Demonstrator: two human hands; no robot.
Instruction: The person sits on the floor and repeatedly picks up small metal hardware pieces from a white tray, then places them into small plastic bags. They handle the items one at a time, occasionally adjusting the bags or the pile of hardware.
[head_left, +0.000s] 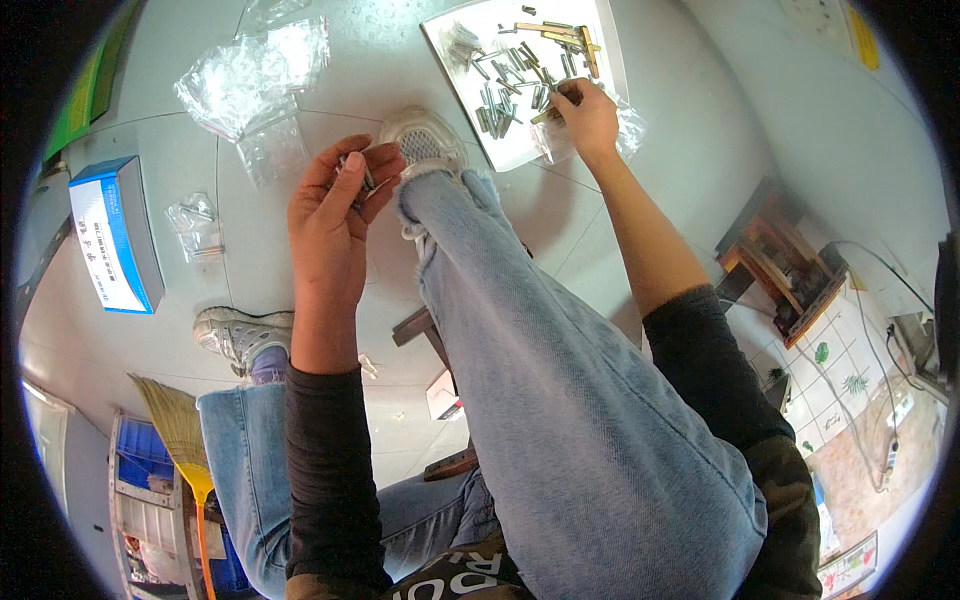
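Observation:
My left hand [345, 190] is curled around a few small metal pins [366, 180], held above the floor beside my shoe. My right hand [590, 118] reaches over a white tray-like sheet [515, 150], its thumb and fingertips pinched together among the pieces there. What those fingertips grip is too small and partly hidden to name. Several short dark metal pins [498, 108] lie loose on the sheet, with longer brass-coloured strips [560, 34] toward its far right corner. A clear plastic bag [628, 132] lies under and beside my right wrist.
A heap of clear plastic bags [262, 85] lies on the tiled floor at far left. Nearer are a small bag of metal parts [196, 225] and a blue and white box [115, 235]. A broom [175, 425] stands lower left; a wooden object [785, 265] is at right.

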